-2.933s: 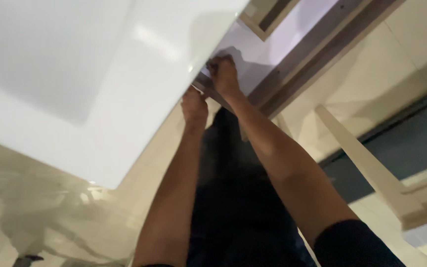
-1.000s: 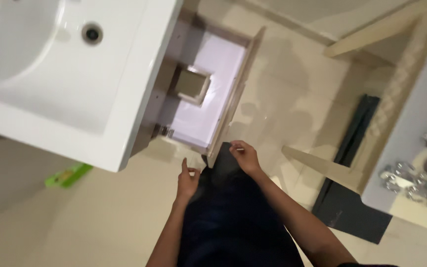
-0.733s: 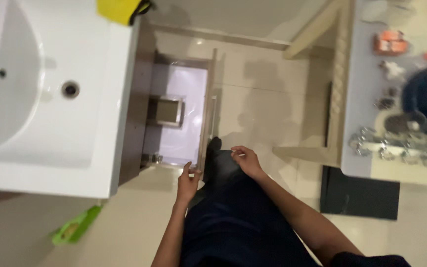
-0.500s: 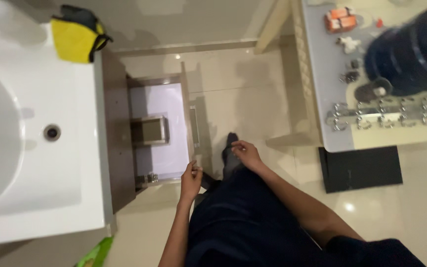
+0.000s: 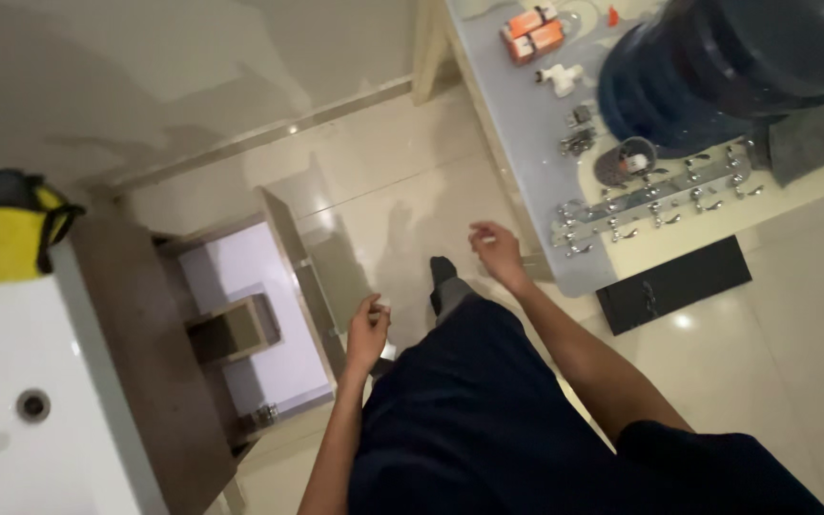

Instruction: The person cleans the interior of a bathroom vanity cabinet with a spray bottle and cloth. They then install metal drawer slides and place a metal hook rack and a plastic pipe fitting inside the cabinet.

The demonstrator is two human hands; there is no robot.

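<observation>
I stand over a pulled-out drawer (image 5: 264,329) of a bathroom vanity, its pale inside showing a brown box-shaped cutout (image 5: 236,329). My left hand (image 5: 367,331) hangs just right of the drawer's glossy front panel (image 5: 312,277), fingers loosely curled, holding nothing. My right hand (image 5: 498,253) is raised in the air above the floor tiles, fingers apart and empty, near the edge of a low grey table (image 5: 536,143). My dark trousers and one foot (image 5: 442,272) show between the hands.
A white washbasin (image 5: 21,410) with a drain sits at the left, with a yellow and black bag (image 5: 2,234) at its far end. The table carries a large blue water bottle (image 5: 717,67), chrome hook rails (image 5: 660,195), fittings and small orange boxes (image 5: 531,24). A black slab (image 5: 674,281) lies on the floor.
The view has swung from under the basin to the open drawer and the table. Both hands have come off the drawer front; the right hand moved away toward the table.
</observation>
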